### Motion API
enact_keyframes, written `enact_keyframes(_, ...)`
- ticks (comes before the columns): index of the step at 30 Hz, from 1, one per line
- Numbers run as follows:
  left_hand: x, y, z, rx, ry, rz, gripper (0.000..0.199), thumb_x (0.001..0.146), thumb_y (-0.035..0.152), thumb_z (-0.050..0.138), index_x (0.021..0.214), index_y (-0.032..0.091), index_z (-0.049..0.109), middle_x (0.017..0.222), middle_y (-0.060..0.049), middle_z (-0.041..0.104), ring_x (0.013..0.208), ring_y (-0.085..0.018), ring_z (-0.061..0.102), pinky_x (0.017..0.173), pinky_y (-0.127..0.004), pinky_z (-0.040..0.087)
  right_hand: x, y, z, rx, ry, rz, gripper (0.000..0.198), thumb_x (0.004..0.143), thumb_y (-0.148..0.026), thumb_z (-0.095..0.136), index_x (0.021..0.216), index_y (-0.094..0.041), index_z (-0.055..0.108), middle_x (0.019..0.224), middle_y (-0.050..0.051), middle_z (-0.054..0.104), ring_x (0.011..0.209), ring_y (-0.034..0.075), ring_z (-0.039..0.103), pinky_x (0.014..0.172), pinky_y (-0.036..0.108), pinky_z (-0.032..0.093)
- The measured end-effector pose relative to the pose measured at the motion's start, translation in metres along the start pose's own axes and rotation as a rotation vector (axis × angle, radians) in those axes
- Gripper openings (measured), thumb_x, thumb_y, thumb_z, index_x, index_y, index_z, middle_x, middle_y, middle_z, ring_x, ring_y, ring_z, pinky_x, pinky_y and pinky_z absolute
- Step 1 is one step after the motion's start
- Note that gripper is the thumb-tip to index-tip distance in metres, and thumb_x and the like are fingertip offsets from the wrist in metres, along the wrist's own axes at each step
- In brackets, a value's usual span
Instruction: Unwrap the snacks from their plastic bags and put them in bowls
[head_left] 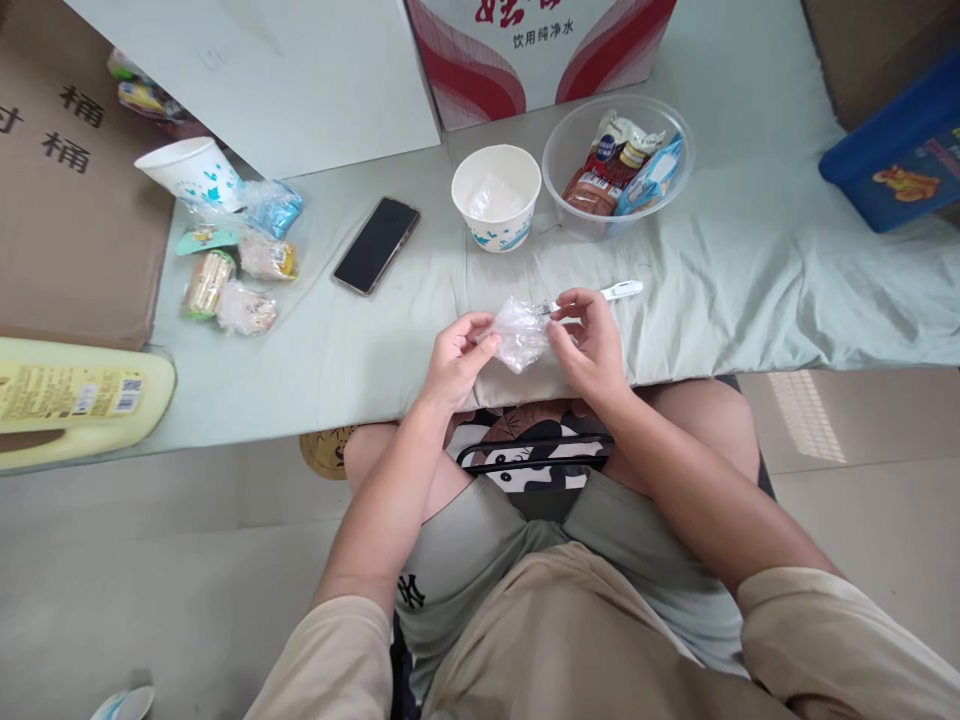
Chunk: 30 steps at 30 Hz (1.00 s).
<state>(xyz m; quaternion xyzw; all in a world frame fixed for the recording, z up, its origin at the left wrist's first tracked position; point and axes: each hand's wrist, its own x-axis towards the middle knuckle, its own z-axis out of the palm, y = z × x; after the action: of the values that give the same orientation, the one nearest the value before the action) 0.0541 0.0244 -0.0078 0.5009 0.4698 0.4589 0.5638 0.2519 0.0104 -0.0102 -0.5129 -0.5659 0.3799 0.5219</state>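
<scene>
My left hand (pixel 456 362) pinches the left side of a crinkled clear plastic wrapper (pixel 517 335) above the table's front edge. On its right side, my right hand (pixel 589 345) has thumb and fingers curled together at the wrapper's edge. Whether anything lies inside the wrapper I cannot tell. Just behind my right fingers rests a white plastic fork (pixel 624 290), partly hidden by that hand. Beyond the wrapper stands a white paper bowl (pixel 496 195) with a blue pattern and some clear plastic in it.
A clear plastic bowl (pixel 555 205) holds packaged snacks. Left of centre lies a phone (pixel 377 245). Farther left are a tipped paper cup (pixel 187 172) and several wrapped snacks (pixel 210 283). Boxes (pixel 547 60) line the back; a yellow jug (pixel 82 400) and blue container (pixel 892 165) flank the sides.
</scene>
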Motion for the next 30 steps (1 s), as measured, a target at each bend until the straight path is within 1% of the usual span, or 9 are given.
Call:
enact_keyframes(4, -0.001, 0.008, 0.003, 0.09, -0.02, 0.016, 0.037, 0.079, 0.052, 0.08, 0.095, 0.02, 0.071, 0.086, -0.003, 0.071, 0.073, -0.015, 0.064, 0.067, -0.027, 0.054, 0.001, 0.003, -0.001, 0.146, -0.185, 0.02, 0.06, 0.092, -0.062, 0.061, 0.137, -0.028, 0.041, 0.139, 0.013, 0.056, 0.121, 0.026, 0.062, 0.097, 0.043, 0.056)
enact_keyframes(6, -0.002, 0.01, 0.005, 0.204, -0.036, 0.053, 0.031, 0.079, 0.046, 0.079, 0.091, 0.019, 0.071, 0.088, -0.004, 0.072, 0.076, -0.016, 0.065, 0.07, -0.028, 0.054, 0.0, 0.001, 0.0, 0.132, -0.312, 0.041, 0.071, 0.086, -0.057, 0.07, 0.142, -0.026, 0.038, 0.121, 0.011, 0.064, 0.105, 0.024, 0.066, 0.089, 0.042, 0.056)
enact_keyframes(8, -0.003, 0.011, 0.005, 0.246, -0.035, 0.062, 0.031, 0.079, 0.046, 0.079, 0.094, 0.02, 0.07, 0.09, -0.004, 0.073, 0.078, -0.016, 0.065, 0.072, -0.029, 0.054, 0.0, -0.002, 0.0, 0.063, -0.379, 0.074, 0.064, 0.086, -0.045, 0.071, 0.139, -0.023, 0.042, 0.091, 0.002, 0.064, 0.08, 0.02, 0.062, 0.077, 0.038, 0.052)
enact_keyframes(10, -0.004, 0.01, 0.005, 0.178, -0.008, 0.045, 0.041, 0.077, 0.049, 0.081, 0.103, 0.022, 0.067, 0.09, -0.003, 0.072, 0.078, -0.016, 0.065, 0.072, -0.029, 0.053, 0.0, -0.005, 0.001, 0.029, -0.381, 0.091, 0.054, 0.086, -0.037, 0.068, 0.133, -0.022, 0.046, 0.076, -0.003, 0.054, 0.067, 0.017, 0.053, 0.069, 0.035, 0.046)
enact_keyframes(14, -0.005, 0.011, 0.006, -0.1, -0.038, -0.094, 0.07, 0.065, 0.056, 0.09, 0.119, 0.025, 0.058, 0.097, -0.003, 0.07, 0.083, -0.015, 0.068, 0.075, -0.028, 0.055, 0.002, -0.005, 0.005, 0.111, -0.32, 0.075, 0.049, 0.086, -0.034, 0.065, 0.129, -0.022, 0.047, 0.078, -0.003, 0.051, 0.068, 0.016, 0.051, 0.067, 0.032, 0.044)
enact_keyframes(19, 0.002, 0.021, 0.005, 0.005, -0.077, -0.219, 0.049, 0.056, 0.042, 0.094, 0.083, 0.02, 0.061, 0.077, 0.0, 0.064, 0.07, -0.013, 0.061, 0.065, -0.027, 0.052, 0.004, -0.005, 0.008, 0.167, -0.292, 0.078, 0.047, 0.087, -0.038, 0.065, 0.128, -0.023, 0.047, 0.085, 0.0, 0.058, 0.074, 0.017, 0.057, 0.072, 0.034, 0.049)
enact_keyframes(22, 0.019, 0.041, -0.005, 0.153, 0.049, -0.097, 0.039, 0.058, 0.037, 0.087, 0.076, 0.021, 0.057, 0.071, 0.003, 0.06, 0.067, -0.013, 0.057, 0.063, -0.027, 0.05, 0.006, -0.007, 0.008, 0.251, -0.276, 0.146, 0.04, 0.09, -0.04, 0.059, 0.124, -0.022, 0.047, 0.097, 0.004, 0.066, 0.082, 0.018, 0.064, 0.079, 0.036, 0.054)
enact_keyframes(26, 0.064, 0.095, -0.014, 0.566, 0.227, 0.243, 0.029, 0.069, 0.027, 0.078, 0.07, 0.023, 0.049, 0.066, 0.004, 0.049, 0.067, -0.014, 0.053, 0.062, -0.029, 0.042, 0.007, -0.009, 0.006, 0.203, -0.27, 0.228, 0.029, 0.091, -0.036, 0.054, 0.116, -0.022, 0.052, 0.097, 0.004, 0.07, 0.079, 0.017, 0.067, 0.079, 0.037, 0.054)
enact_keyframes(30, 0.119, 0.145, 0.008, 0.973, 0.294, 0.328, 0.034, 0.075, 0.014, 0.073, 0.067, 0.023, 0.041, 0.067, 0.002, 0.049, 0.083, -0.018, 0.058, 0.077, -0.034, 0.045, 0.007, -0.012, 0.004, 0.146, -0.312, 0.201, 0.029, 0.089, -0.033, 0.052, 0.115, -0.022, 0.053, 0.091, 0.002, 0.069, 0.074, 0.017, 0.065, 0.074, 0.035, 0.05)
